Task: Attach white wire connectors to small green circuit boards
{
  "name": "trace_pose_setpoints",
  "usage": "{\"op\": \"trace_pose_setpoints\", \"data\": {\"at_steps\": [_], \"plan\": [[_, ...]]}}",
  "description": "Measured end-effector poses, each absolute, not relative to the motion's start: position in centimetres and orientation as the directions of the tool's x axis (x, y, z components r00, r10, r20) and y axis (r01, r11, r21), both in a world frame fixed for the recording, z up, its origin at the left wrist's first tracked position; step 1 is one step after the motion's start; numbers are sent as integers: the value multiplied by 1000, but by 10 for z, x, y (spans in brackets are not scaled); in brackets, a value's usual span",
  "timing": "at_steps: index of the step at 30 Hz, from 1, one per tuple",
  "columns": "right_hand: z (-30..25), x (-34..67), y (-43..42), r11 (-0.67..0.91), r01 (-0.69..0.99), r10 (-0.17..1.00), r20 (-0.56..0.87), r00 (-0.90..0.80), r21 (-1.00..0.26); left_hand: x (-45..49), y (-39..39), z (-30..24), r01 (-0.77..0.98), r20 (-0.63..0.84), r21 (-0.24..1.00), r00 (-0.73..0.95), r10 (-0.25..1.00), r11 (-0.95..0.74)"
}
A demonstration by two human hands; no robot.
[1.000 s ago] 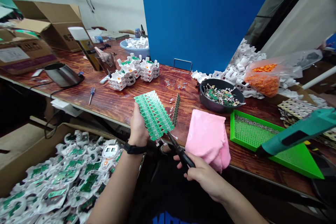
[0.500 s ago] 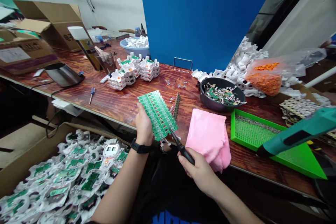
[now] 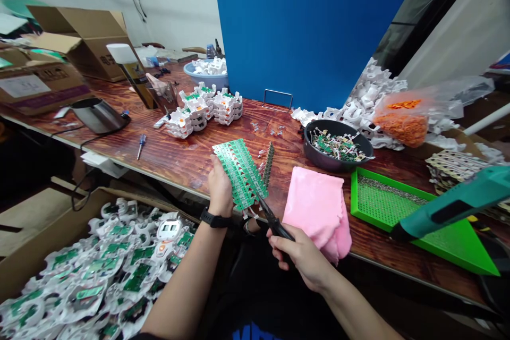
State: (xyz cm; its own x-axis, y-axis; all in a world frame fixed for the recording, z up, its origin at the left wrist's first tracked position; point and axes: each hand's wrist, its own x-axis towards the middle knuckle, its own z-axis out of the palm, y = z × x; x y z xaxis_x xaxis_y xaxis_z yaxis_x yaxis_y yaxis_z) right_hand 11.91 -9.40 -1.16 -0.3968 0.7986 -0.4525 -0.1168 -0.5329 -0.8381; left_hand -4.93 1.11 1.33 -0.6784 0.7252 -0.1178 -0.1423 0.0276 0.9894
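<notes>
My left hand (image 3: 220, 187) wears a black watch and grips a green circuit board panel (image 3: 241, 172) by its left edge, tilted above the table's front edge. In my right hand (image 3: 298, 255) are dark long-nose pliers (image 3: 274, 222), their handles spread apart. The narrow jaws reach the lower right edge of the panel; whether they clamp it I cannot tell. Just behind the panel, a thin strip of boards (image 3: 268, 164) with small white connectors rests on the table. A folded pink cloth (image 3: 314, 207) lies right of the pliers.
Further right are a black bowl (image 3: 308, 151) of small wired boards, a green tray (image 3: 362, 212) and a teal electric screwdriver (image 3: 450, 204). White housings (image 3: 203, 111) stand stacked behind. Below left sits a carton (image 3: 24, 244) of housings with boards. A screwdriver (image 3: 141, 144) lies left.
The pliers' handles have opened apart, and my right fingers have loosened around them. The panel has turned slightly in my left hand. The view has shifted a little.
</notes>
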Motion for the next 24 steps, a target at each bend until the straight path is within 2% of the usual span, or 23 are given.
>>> {"op": "trace_pose_setpoints", "data": {"at_steps": [8, 13, 16, 21, 24], "plan": [[-9, 120, -92, -576, -159, 777, -477, -410, -802, -51, 14, 7, -219, -153, 976, -653, 742, 9], [-7, 122, -93, -630, -250, 733, -456, -505, -735, -55, 17, -2, -255, -250, 962, -664, 705, 100], [-7, 124, -93, -620, -283, 748, -441, -496, -732, -60, 18, -5, -294, -274, 951, -642, 716, 100], [0, 134, -85, -554, -413, 813, -363, -455, -723, -65, 16, 4, -450, -365, 887, -542, 757, 106], [6, 143, -75, -585, -470, 787, -322, -527, -661, -63, 16, 9, -525, -359, 850, -509, 782, 49]]}}
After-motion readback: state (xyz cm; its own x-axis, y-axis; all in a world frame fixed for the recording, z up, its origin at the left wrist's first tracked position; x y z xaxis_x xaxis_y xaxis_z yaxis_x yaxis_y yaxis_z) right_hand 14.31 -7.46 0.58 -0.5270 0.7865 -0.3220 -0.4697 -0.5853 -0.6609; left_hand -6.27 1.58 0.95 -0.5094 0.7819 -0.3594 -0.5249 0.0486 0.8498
